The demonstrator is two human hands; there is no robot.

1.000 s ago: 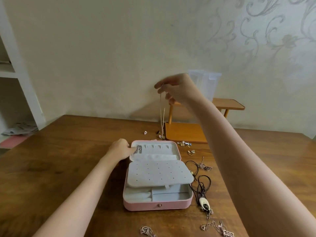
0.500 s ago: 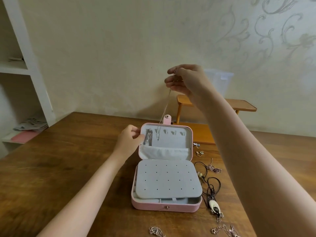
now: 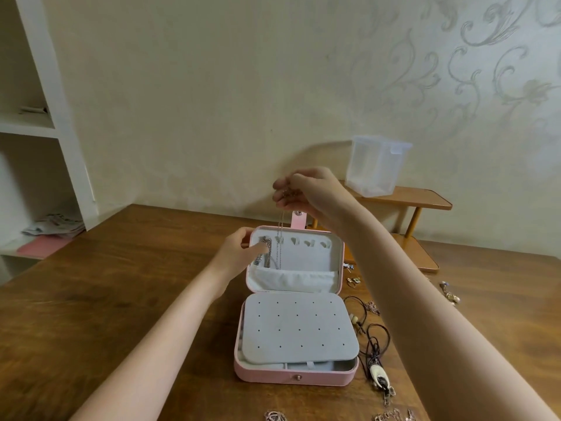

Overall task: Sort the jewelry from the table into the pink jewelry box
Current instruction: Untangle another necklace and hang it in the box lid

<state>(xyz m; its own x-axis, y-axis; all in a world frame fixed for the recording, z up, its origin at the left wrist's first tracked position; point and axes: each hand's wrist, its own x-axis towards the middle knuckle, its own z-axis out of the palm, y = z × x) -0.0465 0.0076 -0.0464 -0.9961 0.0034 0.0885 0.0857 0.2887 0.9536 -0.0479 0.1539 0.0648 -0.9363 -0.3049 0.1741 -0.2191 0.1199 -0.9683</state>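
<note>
Above the raised lid of the open pink jewelry box (image 3: 296, 375) on the brown wooden table (image 3: 106, 299), the right hand (image 3: 306, 192) pinches the top of a thin silver chain necklace (image 3: 281, 235), which hangs straight down from the fingertips against the lid's grey lining by the second hook. The left hand (image 3: 239, 253) holds the lid's left edge, fingers curled beside a silver chain (image 3: 267, 253) already hung there.

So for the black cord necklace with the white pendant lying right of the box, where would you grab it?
Probably the cord loop just above the white pendant, pinched from straight above. The black cord necklace lies flat on the table, with open wood inside that loop, whereas lower down its strands bunch together.
</note>
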